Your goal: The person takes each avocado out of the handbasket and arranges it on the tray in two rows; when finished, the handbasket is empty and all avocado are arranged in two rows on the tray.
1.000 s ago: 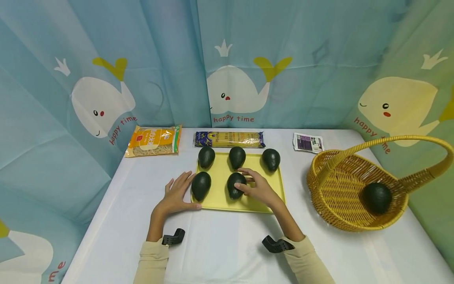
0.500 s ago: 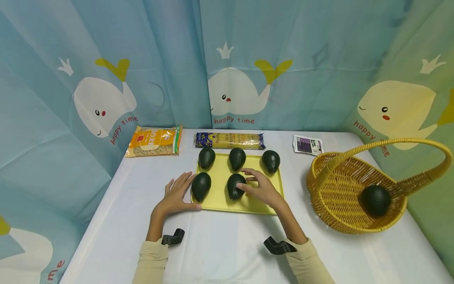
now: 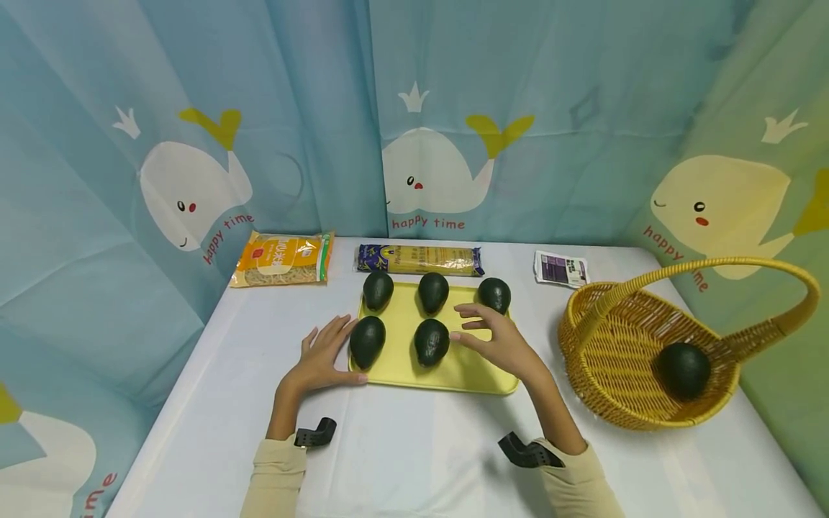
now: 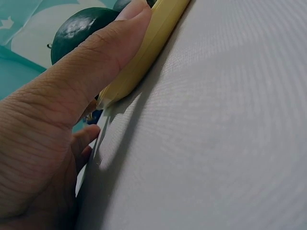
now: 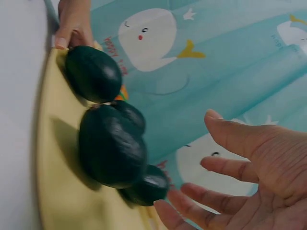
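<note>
Several dark green avocados sit in two rows on a yellow tray [image 3: 476, 370]. My left hand [image 3: 320, 360] rests at the tray's left edge with its fingers spread, beside the front-left avocado [image 3: 367, 342]; in the left wrist view its thumb [image 4: 112, 45] lies along the rim. My right hand [image 3: 497, 344] hovers over the right part of the tray, holding nothing. Its fingers are parted and relaxed, just right of the front middle avocado [image 3: 431, 343]. In the right wrist view a gap shows between that avocado [image 5: 112, 146] and the hand [image 5: 240, 172].
On the right stands a wicker basket [image 3: 573, 338] with a tall handle and one avocado [image 3: 683, 370] inside. Along the back lie an orange bag of grain [image 3: 283, 260], a long yellow-and-blue packet [image 3: 419, 260] and a small purple-and-white packet [image 3: 560, 269].
My right hand has left the front middle avocado, moving right and apart from it. That avocado stays on the tray. The left hand holds its place; the head view has shifted slightly.
</note>
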A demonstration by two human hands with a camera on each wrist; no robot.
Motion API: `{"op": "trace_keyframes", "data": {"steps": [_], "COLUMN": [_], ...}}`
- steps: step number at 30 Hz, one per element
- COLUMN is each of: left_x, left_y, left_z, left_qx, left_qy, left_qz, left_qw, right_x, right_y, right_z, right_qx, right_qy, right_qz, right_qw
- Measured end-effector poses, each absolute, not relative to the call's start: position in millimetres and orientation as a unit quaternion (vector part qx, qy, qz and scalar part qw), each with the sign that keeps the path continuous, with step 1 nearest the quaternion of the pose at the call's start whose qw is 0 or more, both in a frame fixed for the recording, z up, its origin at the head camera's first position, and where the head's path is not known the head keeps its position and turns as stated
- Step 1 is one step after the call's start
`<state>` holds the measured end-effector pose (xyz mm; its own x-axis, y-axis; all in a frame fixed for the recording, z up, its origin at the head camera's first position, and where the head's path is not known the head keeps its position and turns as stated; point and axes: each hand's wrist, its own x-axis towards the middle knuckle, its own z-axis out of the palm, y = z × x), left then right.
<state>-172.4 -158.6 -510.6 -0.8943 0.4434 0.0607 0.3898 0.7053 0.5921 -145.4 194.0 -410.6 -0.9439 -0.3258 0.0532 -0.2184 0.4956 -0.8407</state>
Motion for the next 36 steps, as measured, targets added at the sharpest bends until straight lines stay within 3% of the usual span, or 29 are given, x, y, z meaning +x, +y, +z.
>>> {"op": "trace_keyframes", "data": {"steps": [15, 29, 36], "left_x": [-173, -172, -172], "left_y": [-159, -160, -160], "left_z": [-511, -513, -515], "left_qx": [0.226, 0.224, 0.226], "left_qy": [0.923, 0.921, 0.921], "left_qz": [0.309, 0.314, 0.314], "left_qw": [0.045, 0.045, 0.044], "right_x": [-119, -94, -86], "right_y": [236, 306, 347], "right_z": [-365, -340, -340], "right_qx": [-0.160, -0.183, -0.201], "right_qy": [0.883, 0.891, 0.868], "right_qz": [-0.438, -0.416, -0.454], "right_qw": [0.043, -0.008, 0.019]}}
